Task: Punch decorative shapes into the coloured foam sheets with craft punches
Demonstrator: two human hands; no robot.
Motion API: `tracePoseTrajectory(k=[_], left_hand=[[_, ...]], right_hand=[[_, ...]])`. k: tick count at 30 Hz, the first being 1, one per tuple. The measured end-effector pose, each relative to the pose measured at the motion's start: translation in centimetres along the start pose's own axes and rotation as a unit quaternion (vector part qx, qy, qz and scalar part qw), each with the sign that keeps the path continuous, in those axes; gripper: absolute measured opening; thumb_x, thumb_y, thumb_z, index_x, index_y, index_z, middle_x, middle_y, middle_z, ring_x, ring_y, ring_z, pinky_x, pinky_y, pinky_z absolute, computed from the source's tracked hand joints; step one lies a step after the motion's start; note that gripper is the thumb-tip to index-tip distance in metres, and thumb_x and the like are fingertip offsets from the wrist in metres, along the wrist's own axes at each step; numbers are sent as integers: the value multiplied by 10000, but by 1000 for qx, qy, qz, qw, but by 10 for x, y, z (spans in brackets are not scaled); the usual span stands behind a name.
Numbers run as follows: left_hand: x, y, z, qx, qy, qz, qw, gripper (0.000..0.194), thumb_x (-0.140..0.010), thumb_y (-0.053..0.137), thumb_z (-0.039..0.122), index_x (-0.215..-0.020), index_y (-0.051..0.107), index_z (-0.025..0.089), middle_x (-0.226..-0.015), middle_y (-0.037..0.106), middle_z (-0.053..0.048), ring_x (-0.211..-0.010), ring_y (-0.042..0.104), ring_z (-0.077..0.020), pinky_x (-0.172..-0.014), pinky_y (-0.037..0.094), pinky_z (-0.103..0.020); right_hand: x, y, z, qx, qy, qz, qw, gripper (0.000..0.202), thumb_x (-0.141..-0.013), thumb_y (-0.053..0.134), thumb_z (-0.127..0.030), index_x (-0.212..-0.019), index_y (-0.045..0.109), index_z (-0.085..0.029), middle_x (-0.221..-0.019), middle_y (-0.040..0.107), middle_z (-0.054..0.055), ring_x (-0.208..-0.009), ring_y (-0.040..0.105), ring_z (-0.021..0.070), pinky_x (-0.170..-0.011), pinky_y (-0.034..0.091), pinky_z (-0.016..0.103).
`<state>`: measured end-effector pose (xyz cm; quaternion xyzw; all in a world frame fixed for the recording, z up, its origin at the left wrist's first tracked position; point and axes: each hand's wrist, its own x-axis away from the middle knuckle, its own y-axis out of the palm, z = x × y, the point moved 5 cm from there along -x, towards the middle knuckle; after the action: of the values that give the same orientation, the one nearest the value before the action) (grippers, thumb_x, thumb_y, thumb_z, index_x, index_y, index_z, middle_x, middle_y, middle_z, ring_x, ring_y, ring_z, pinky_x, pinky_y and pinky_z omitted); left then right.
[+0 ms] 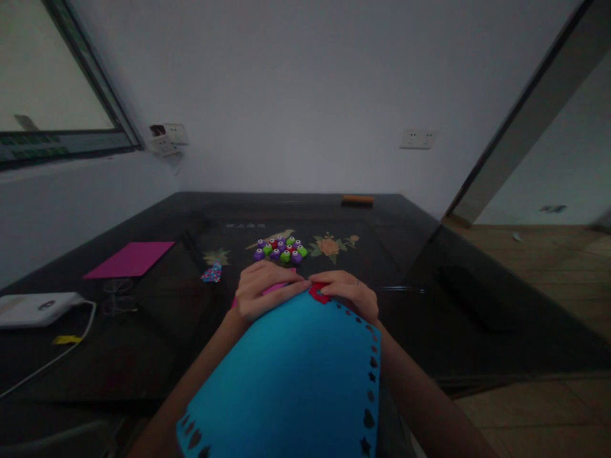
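A blue sheet (291, 381), paper or thin foam, spans the front of the head view. Holes shaped like stars and other small figures line its right edge and lower left corner. At its far edge sits a small red craft punch (319, 292), partly covered by fingers. My right hand (351, 292) is closed on this punch. My left hand (267, 289) is closed at the sheet's far left edge, its fingertips near the punch. Something pink (274, 288) shows partly beneath my left hand.
Beyond my hands stand several purple, green and red punches (279, 248). A pile of coloured bits (211, 272) lies left, with a magenta sheet (131, 259) farther out. A white device (41, 310) with a cable rests at the left edge. A brown roll (358, 201) lies at the back.
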<state>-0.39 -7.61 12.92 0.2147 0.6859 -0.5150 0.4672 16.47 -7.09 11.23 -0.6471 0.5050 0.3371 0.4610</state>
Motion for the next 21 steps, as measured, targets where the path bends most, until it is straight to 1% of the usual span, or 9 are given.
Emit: tracePoseTrajectory(k=[2,5,8,11,13,17,21], left_hand=[[0,-1,1,-5,0,-2,1000,267,-906,477,214,-1114,633,271,-947,707,-14,-849,659,-151,-767,508,-301],[1,-1,2,-3,12,5,1000,262,-910,472,236,-1112,633,275,-924,708,-10,-816,662,-149,-734,514,-294],[-1,-2,5,4,23,14,1000,259,-914,468,240,-1113,631,273,-904,704,-9,-792,658,-143,-696,513,-282],[-5,-4,10,10,31,21,999,235,-918,467,225,-1071,645,224,-881,696,-25,-786,647,-138,-674,501,-277],[-7,-5,13,12,40,21,999,211,-913,479,201,-1033,652,184,-873,691,-37,-786,637,-132,-666,491,-272],[-8,-7,16,14,55,17,998,179,-892,513,160,-1001,655,142,-853,683,-42,-785,628,-124,-670,482,-266],[-6,-7,17,17,67,14,998,199,-902,500,177,-1011,659,129,-856,685,-54,-777,636,-134,-667,491,-269]], right_hand=[[0,0,-2,-5,7,-3,1000,236,-910,470,-306,-1112,591,-297,-1080,684,27,-974,657,175,-811,547,332],[0,0,-5,-4,2,-3,1000,233,-922,450,-329,-1095,599,-281,-1068,688,36,-966,660,173,-810,547,313],[1,1,-8,10,-17,-10,1000,234,-901,500,-317,-1117,584,-287,-1072,684,38,-949,664,172,-804,547,291],[2,2,-12,6,-49,-15,999,324,-882,535,-284,-1206,529,-291,-1111,661,57,-973,649,183,-819,542,312],[2,2,-14,4,-72,-3,997,347,-882,530,-257,-1228,519,-272,-1126,647,72,-983,638,192,-817,541,340],[1,3,-17,11,-113,14,993,332,-870,518,-179,-1196,547,-234,-1115,636,78,-975,626,187,-775,548,337],[0,4,-18,4,-129,-1,992,329,-856,526,-172,-1183,542,-197,-1089,628,92,-980,616,190,-789,547,335]])
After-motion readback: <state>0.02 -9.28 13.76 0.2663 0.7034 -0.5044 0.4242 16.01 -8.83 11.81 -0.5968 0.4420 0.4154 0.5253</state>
